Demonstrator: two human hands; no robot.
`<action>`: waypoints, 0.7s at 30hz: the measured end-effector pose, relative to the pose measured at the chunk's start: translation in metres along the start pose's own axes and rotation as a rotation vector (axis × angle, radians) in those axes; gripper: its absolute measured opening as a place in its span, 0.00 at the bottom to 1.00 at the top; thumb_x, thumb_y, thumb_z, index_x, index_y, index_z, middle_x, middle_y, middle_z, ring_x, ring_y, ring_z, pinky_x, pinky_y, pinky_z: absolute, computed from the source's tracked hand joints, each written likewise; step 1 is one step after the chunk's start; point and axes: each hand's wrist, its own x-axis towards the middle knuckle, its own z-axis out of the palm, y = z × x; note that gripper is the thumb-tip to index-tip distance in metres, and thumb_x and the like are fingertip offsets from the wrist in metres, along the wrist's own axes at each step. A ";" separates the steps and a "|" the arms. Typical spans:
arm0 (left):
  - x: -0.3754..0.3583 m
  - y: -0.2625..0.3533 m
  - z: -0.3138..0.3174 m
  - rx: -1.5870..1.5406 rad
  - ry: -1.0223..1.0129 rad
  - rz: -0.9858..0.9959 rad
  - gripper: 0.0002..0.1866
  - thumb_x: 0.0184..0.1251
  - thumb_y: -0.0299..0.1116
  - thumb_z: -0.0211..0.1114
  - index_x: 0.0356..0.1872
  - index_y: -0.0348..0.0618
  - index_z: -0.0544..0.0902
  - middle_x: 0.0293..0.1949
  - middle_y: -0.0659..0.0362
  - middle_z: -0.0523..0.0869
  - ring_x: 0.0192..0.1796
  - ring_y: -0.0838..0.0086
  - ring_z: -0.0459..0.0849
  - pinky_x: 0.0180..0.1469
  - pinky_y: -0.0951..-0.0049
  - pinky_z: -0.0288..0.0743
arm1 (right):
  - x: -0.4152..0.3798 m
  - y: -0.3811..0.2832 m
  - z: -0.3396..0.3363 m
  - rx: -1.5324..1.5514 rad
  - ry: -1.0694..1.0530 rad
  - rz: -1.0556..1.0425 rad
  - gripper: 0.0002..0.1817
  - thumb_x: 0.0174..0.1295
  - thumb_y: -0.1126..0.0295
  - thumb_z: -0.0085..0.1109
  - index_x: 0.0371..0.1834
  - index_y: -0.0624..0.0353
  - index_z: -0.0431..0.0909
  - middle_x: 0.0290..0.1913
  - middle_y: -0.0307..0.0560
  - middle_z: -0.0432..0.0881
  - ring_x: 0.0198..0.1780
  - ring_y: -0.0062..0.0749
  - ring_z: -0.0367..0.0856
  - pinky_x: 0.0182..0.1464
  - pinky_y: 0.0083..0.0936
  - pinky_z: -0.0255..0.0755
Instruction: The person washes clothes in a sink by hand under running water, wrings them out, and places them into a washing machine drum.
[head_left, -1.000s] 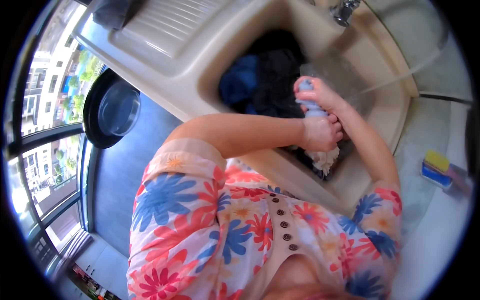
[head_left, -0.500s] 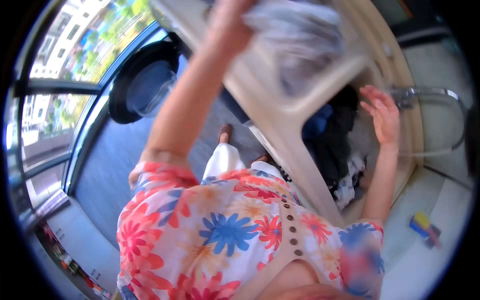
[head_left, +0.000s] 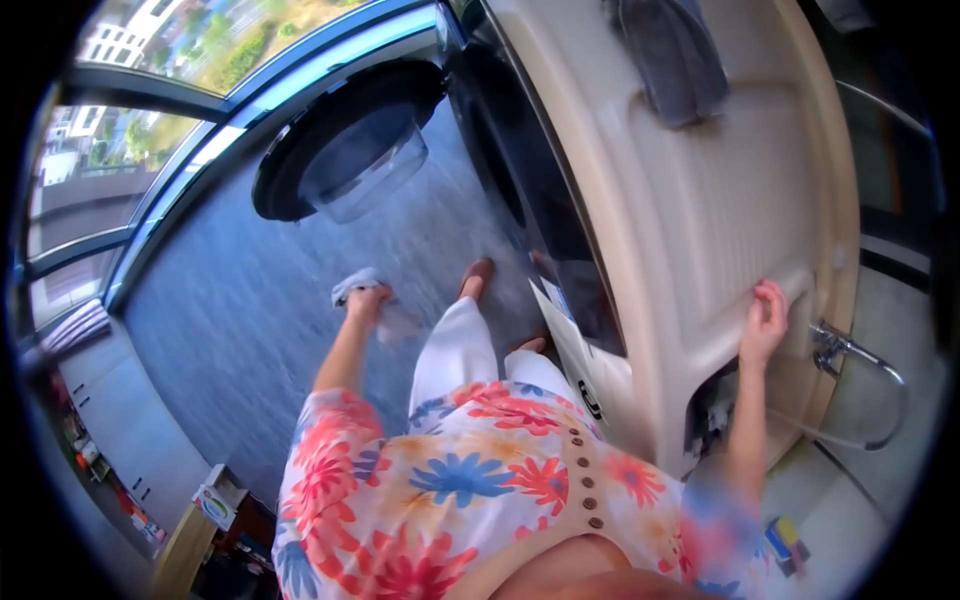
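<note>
My left hand [head_left: 370,300] is closed around a bunched light grey-white cloth [head_left: 358,284], held low at my left side over the floor. The cloth is partly smeared by motion. On the right, my right hand [head_left: 765,318] is at the pale ridge between the washboard [head_left: 730,200] and the basin, its fingers loosely curved and holding nothing. Below its wrist, dark and patterned clothes [head_left: 708,415] show in the basin, mostly hidden by the forearm. A dark grey garment [head_left: 680,70] lies across the far end of the washboard.
A washing machine's round door [head_left: 285,180], black-rimmed with a clear bowl, hangs open ahead on the left. The dark machine front [head_left: 555,190] lines the sink's side. A chrome tap [head_left: 835,345] with a hose stands right. Windows [head_left: 130,140] and a white cabinet [head_left: 140,420] are left.
My left hand has swung down from above the sink to my left side, carrying the cloth. My right hand has come to the ridge, its fingers less spread. The view has turned left.
</note>
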 end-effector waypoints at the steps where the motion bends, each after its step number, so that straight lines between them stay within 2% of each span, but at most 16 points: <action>1: 0.018 -0.017 0.011 -0.015 0.051 -0.018 0.09 0.43 0.24 0.65 0.30 0.38 0.80 0.28 0.58 0.80 0.25 0.71 0.77 0.26 0.70 0.72 | 0.000 -0.004 0.001 0.032 -0.005 0.040 0.09 0.48 0.83 0.46 0.33 0.65 0.73 0.43 0.52 0.75 0.45 0.40 0.73 0.49 0.32 0.68; 3: 0.105 -0.071 0.034 0.244 0.042 0.220 0.10 0.42 0.24 0.65 0.30 0.36 0.80 0.30 0.56 0.80 0.28 0.69 0.78 0.27 0.69 0.72 | -0.002 0.000 -0.001 -0.013 -0.011 0.040 0.09 0.49 0.83 0.45 0.33 0.65 0.73 0.43 0.52 0.75 0.46 0.39 0.73 0.50 0.32 0.67; 6: 0.130 -0.018 0.136 -0.604 0.001 -0.052 0.14 0.49 0.33 0.64 0.39 0.43 0.80 0.36 0.56 0.81 0.40 0.63 0.80 0.40 0.62 0.73 | -0.007 0.013 -0.002 0.007 -0.014 0.088 0.09 0.49 0.83 0.45 0.33 0.64 0.73 0.44 0.51 0.75 0.47 0.38 0.72 0.52 0.32 0.66; 8: 0.131 0.060 0.222 -0.773 -0.250 -0.150 0.19 0.57 0.45 0.60 0.47 0.48 0.77 0.44 0.51 0.79 0.46 0.61 0.78 0.45 0.60 0.71 | -0.010 0.023 -0.003 0.067 -0.002 0.118 0.09 0.49 0.84 0.45 0.33 0.64 0.73 0.44 0.51 0.75 0.47 0.38 0.72 0.52 0.31 0.66; 9: 0.057 0.139 0.254 -0.973 -0.438 -0.229 0.24 0.59 0.48 0.57 0.55 0.51 0.72 0.57 0.51 0.70 0.59 0.60 0.68 0.49 0.57 0.71 | -0.010 0.023 -0.002 0.064 -0.001 0.098 0.09 0.49 0.84 0.45 0.32 0.65 0.73 0.44 0.51 0.75 0.47 0.38 0.72 0.52 0.31 0.66; 10: 0.120 0.126 0.284 -1.053 -0.681 -0.104 0.28 0.63 0.52 0.49 0.57 0.43 0.69 0.53 0.49 0.75 0.56 0.59 0.71 0.57 0.58 0.65 | -0.006 0.019 -0.001 0.054 -0.001 0.087 0.08 0.50 0.84 0.45 0.31 0.65 0.73 0.44 0.51 0.75 0.47 0.38 0.72 0.51 0.31 0.66; 11: 0.110 0.155 0.297 -1.016 -0.697 -0.107 0.28 0.63 0.51 0.49 0.57 0.42 0.69 0.52 0.49 0.75 0.56 0.59 0.72 0.58 0.58 0.65 | -0.005 0.016 -0.002 0.037 0.002 0.085 0.08 0.50 0.85 0.45 0.31 0.65 0.73 0.44 0.51 0.75 0.47 0.38 0.72 0.51 0.30 0.67; 13: 0.102 0.173 0.293 -0.860 -0.706 -0.064 0.27 0.64 0.50 0.48 0.57 0.41 0.69 0.52 0.49 0.76 0.55 0.60 0.72 0.58 0.59 0.65 | -0.007 0.017 0.000 0.030 0.012 0.098 0.07 0.51 0.85 0.46 0.29 0.65 0.75 0.43 0.52 0.76 0.46 0.38 0.74 0.49 0.30 0.69; 14: 0.105 0.175 0.283 -0.752 -0.724 -0.031 0.26 0.64 0.49 0.47 0.57 0.40 0.69 0.52 0.49 0.76 0.55 0.60 0.72 0.58 0.59 0.65 | -0.010 0.016 0.005 0.071 0.032 0.166 0.08 0.53 0.84 0.46 0.30 0.64 0.75 0.43 0.49 0.76 0.47 0.35 0.73 0.48 0.26 0.69; 15: 0.108 0.178 0.272 -0.645 -0.737 -0.013 0.26 0.65 0.48 0.47 0.57 0.39 0.69 0.51 0.49 0.76 0.55 0.60 0.73 0.58 0.59 0.65 | -0.005 0.015 0.008 0.003 0.109 0.089 0.08 0.47 0.84 0.49 0.27 0.63 0.77 0.34 0.48 0.80 0.40 0.37 0.78 0.44 0.28 0.72; 16: 0.115 0.180 0.254 -0.539 -0.747 0.010 0.26 0.65 0.47 0.46 0.56 0.38 0.69 0.51 0.49 0.76 0.55 0.60 0.73 0.58 0.60 0.65 | -0.005 0.015 0.017 0.045 0.184 0.062 0.07 0.44 0.83 0.51 0.24 0.62 0.77 0.31 0.46 0.80 0.38 0.37 0.79 0.42 0.29 0.71; 17: 0.110 0.190 0.240 -0.448 -0.744 0.024 0.25 0.65 0.46 0.46 0.56 0.38 0.68 0.51 0.49 0.76 0.54 0.60 0.73 0.58 0.60 0.65 | 0.006 0.020 0.018 -0.078 0.175 -0.099 0.06 0.42 0.82 0.51 0.22 0.59 0.75 0.31 0.43 0.80 0.36 0.38 0.78 0.38 0.31 0.69; 18: 0.107 0.199 0.223 -0.358 -0.730 0.045 0.25 0.66 0.45 0.45 0.56 0.37 0.68 0.51 0.49 0.76 0.54 0.60 0.73 0.59 0.60 0.64 | 0.004 0.028 0.030 -0.002 0.258 -0.086 0.07 0.40 0.81 0.50 0.21 0.55 0.73 0.31 0.40 0.80 0.36 0.37 0.77 0.39 0.31 0.65; 19: 0.101 0.211 0.205 -0.281 -0.705 0.077 0.24 0.66 0.44 0.45 0.56 0.36 0.68 0.50 0.49 0.76 0.54 0.60 0.74 0.59 0.61 0.64 | 0.008 0.029 0.038 0.028 0.230 -0.054 0.08 0.41 0.81 0.50 0.22 0.53 0.73 0.32 0.36 0.80 0.37 0.35 0.76 0.45 0.31 0.61; 21: 0.078 0.241 0.170 -0.160 -0.668 0.168 0.23 0.67 0.42 0.43 0.55 0.35 0.68 0.50 0.49 0.76 0.53 0.60 0.74 0.59 0.61 0.64 | 0.020 0.031 0.054 0.097 0.263 0.020 0.08 0.43 0.80 0.53 0.24 0.52 0.75 0.35 0.36 0.79 0.41 0.31 0.75 0.51 0.29 0.57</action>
